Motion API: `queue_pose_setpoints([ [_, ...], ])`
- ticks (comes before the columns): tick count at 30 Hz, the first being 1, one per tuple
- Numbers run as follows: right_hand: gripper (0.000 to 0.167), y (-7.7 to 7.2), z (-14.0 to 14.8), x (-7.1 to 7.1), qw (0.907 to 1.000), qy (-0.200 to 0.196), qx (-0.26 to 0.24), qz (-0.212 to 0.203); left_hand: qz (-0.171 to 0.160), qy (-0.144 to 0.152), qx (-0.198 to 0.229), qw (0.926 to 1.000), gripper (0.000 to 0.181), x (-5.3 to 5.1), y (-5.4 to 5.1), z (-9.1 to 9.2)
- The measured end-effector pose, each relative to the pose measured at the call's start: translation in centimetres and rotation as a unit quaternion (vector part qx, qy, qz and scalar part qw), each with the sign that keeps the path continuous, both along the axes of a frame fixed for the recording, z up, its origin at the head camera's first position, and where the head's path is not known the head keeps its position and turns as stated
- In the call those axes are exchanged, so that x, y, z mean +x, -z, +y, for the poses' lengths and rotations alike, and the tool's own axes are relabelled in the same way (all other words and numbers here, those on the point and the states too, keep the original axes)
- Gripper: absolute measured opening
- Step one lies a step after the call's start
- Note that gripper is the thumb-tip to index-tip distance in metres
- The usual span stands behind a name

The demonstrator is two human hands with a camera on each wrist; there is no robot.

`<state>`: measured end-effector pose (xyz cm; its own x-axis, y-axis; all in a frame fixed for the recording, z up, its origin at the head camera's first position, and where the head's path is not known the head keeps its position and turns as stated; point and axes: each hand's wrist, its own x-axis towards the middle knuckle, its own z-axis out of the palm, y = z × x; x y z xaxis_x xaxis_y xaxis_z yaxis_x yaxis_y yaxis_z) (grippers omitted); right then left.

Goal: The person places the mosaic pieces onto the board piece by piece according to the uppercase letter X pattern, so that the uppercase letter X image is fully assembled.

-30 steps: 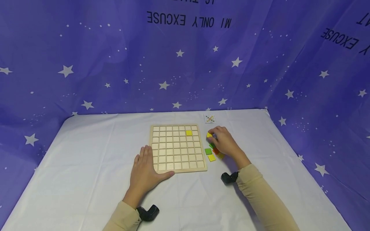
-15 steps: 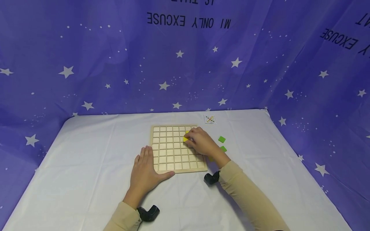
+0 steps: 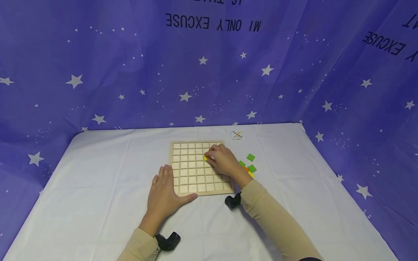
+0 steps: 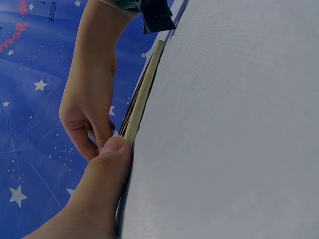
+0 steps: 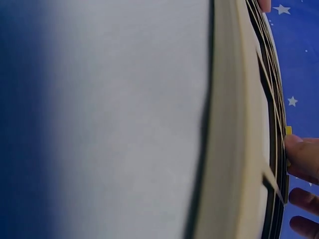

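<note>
A wooden grid board [image 3: 192, 172] lies on the white cloth. My right hand [image 3: 223, 159] is over its upper right part, pinching a yellow tile [image 3: 205, 158] between thumb and fingers; in the right wrist view the yellow tile [image 5: 288, 130] shows by the thumb of that hand [image 5: 304, 157]. My left hand [image 3: 163, 192] rests along the board's left edge and lower left corner, thumb stretched out; the left wrist view has that thumb [image 4: 107, 167] against the board's side [image 4: 144, 94]. The cell that held a yellow tile is hidden behind my right hand.
Right of the board lie several loose tiles: green ones [image 3: 250, 157], an orange one partly covered, and a yellow one [image 3: 251, 174]. A small printed grid card [image 3: 237, 134] lies beyond the board's upper right corner. A purple star-patterned curtain [image 3: 163, 72] stands behind the table.
My right hand has moved left from the loose tiles to over the board with a yellow tile, shifting slightly further left in the last half second. My left hand has stayed in place.
</note>
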<state>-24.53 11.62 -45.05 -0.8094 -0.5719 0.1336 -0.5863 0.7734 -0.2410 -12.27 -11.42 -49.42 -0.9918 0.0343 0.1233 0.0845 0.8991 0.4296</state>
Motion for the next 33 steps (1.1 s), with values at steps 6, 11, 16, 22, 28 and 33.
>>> queue_pose_setpoints([
  [6, 0.024, 0.0, -0.4, -0.2, 0.9996, 0.025, -0.010, -0.003, 0.001, 0.001, 0.001, 1.0000, 0.144, 0.0, 0.0, 0.0],
  [11, 0.024, -0.1, -0.6, -0.3, 0.9981, 0.048, -0.028, -0.025, 0.002, 0.000, 0.001, 1.0000, 0.144, 0.0, 0.0, 0.0],
  [16, 0.024, -0.2, -0.7, -0.2, 0.9964, 0.058, -0.034, -0.051, 0.004, 0.000, 0.000, 1.0000, 0.143, 0.0, 0.1, 0.1],
  [22, 0.025, -0.4, -0.2, 0.2, 0.9970, 0.053, -0.023, -0.051, 0.005, -0.002, 0.003, 1.0000, 0.143, 0.1, 0.0, 0.1],
  [28, 0.029, -0.9, 2.0, 0.8, 0.9945, 0.072, -0.056, -0.050, 0.006, -0.001, 0.000, 1.0000, 0.143, 0.1, -0.1, 0.1],
  [33, 0.032, -1.2, 5.3, 1.2, 0.9909, 0.097, -0.080, -0.048, 0.018, -0.001, 0.006, 0.9998, 0.141, 0.1, 0.0, 0.2],
])
